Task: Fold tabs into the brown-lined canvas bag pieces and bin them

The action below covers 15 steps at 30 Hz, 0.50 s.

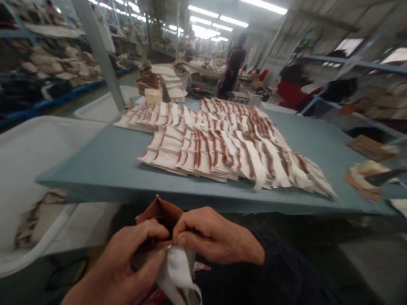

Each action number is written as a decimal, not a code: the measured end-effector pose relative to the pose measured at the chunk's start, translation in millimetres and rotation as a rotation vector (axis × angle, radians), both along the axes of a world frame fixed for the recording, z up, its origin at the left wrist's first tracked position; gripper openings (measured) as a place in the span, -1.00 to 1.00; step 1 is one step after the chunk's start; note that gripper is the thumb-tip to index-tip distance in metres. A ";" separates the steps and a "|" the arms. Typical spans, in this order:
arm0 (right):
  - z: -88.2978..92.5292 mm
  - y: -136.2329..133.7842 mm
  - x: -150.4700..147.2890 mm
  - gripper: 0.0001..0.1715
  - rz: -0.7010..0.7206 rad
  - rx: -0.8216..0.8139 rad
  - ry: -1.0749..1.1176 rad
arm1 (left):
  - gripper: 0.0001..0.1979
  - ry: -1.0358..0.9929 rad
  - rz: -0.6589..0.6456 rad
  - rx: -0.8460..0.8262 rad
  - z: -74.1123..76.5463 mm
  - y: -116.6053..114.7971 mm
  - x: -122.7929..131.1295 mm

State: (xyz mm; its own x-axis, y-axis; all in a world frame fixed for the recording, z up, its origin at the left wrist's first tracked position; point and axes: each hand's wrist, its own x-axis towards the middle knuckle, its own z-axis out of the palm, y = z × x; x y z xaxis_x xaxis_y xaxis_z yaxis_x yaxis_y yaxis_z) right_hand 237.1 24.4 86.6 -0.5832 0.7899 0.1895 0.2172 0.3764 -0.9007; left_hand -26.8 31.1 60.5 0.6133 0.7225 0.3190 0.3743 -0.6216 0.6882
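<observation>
The right sleeve (282, 260) is dark navy, and the dark garment (229, 284) bears a small red-and-white marking (201, 266).

Matt cloth pieces (173, 144) lie on a smooth, matt tabletop (104, 159), the plastic bin (34, 142) at left is smooth, and the near brown piece (162, 210) looks matt.

The piece (158, 208) in those fingers (196, 220) shows rust-brown, the strip (177, 262) below them white; beyond, cream stacks (171, 144) striped brown, a blue-green table (95, 159).
</observation>
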 end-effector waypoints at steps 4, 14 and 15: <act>8.7 -2.3 5.3 -0.71 0.035 0.174 -0.029 | -0.48 -0.046 -0.064 -0.163 20.1 4.5 -2.3; -1.0 0.1 -3.0 -0.61 -0.087 0.662 -0.340 | -0.60 0.055 -0.161 0.249 -0.8 6.0 4.8; -2.0 -0.3 -2.2 -0.63 -0.089 0.663 -0.359 | -0.61 0.066 -0.149 0.289 -4.5 6.0 4.0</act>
State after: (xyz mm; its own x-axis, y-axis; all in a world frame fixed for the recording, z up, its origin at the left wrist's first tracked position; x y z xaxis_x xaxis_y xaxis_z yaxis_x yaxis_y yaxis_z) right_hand 234.9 24.1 84.5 -0.6378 0.6238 0.4517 0.5097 0.7816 -0.3597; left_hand -22.8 37.1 56.0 0.7319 0.5084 0.4536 0.3023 -0.8389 0.4526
